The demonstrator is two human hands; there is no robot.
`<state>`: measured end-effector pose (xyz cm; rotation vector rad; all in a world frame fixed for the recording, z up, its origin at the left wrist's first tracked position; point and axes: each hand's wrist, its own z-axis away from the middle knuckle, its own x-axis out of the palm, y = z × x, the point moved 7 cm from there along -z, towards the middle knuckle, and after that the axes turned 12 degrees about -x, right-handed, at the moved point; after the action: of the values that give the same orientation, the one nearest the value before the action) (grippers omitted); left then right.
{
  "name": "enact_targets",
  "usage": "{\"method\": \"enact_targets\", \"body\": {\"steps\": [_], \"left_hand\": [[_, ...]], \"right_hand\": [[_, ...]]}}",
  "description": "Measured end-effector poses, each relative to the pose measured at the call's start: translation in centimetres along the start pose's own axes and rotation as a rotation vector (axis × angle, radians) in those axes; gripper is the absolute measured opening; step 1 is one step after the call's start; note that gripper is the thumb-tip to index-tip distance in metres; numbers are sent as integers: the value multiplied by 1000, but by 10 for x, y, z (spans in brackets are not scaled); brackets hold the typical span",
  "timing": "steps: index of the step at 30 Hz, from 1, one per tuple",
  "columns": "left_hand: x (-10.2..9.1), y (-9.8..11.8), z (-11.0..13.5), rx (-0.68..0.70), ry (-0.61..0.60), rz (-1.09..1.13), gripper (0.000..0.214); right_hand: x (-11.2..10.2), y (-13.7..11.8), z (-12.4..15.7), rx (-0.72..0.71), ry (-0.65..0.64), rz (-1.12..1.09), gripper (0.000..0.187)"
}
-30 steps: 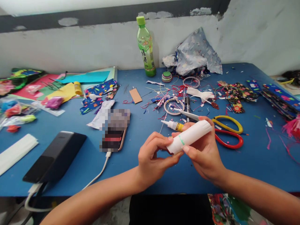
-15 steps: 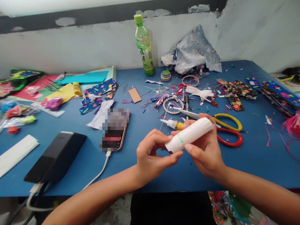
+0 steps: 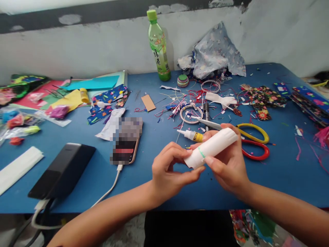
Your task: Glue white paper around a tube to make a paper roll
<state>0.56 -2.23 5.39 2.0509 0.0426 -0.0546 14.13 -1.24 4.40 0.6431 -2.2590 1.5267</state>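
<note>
My right hand (image 3: 227,164) is wrapped round a white paper roll (image 3: 212,146) with a thin green mark, held slanted above the blue table (image 3: 154,137). My left hand (image 3: 169,169) pinches the roll's near end between thumb and fingers. A small glue bottle (image 3: 190,135) with a yellow label lies just behind my hands. Yellow and red scissors (image 3: 253,144) lie to the right of them.
A phone (image 3: 125,142) on a white cable and a black power bank (image 3: 61,169) lie to the left. A green drink bottle (image 3: 158,46) stands at the wall beside crumpled cloth (image 3: 214,56). Paper scraps, rings, strings and patterned strips litter the table.
Both hands and the roll stay together and hardly move. The view has shifted slightly.
</note>
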Motion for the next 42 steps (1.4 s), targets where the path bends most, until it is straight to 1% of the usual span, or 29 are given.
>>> {"method": "enact_targets", "body": {"steps": [3, 8, 14, 18, 24, 32, 34, 38, 40, 42], "left_hand": [[-1, -2, -1, -44, -16, 43, 31], [-1, 0, 0, 3, -14, 12, 31], [0, 3, 1, 47, 34, -71, 28], [0, 4, 2, 71, 54, -103, 26], [-1, 4, 4, 98, 52, -139, 30], [-1, 7, 6, 172, 47, -199, 32], [0, 6, 3, 127, 24, -155, 31], [0, -4, -3, -58, 1, -5, 28], [0, -5, -4, -75, 9, 11, 28], [0, -3, -3, -30, 11, -6, 28]], "right_hand": [[2, -3, 1, -9, -18, 8, 59], [1, 1, 3, 11, 12, 12, 60], [-1, 2, 4, 14, 46, 20, 60], [-2, 3, 3, 46, 60, 43, 59], [-2, 5, 3, 33, 59, 57, 60], [-2, 5, 3, 36, 59, 35, 60], [-3, 5, 3, 40, 64, 46, 59], [-5, 8, 4, 76, 74, 36, 62], [-5, 9, 5, 96, 77, 31, 67], [-5, 10, 5, 103, 76, 19, 69]]}}
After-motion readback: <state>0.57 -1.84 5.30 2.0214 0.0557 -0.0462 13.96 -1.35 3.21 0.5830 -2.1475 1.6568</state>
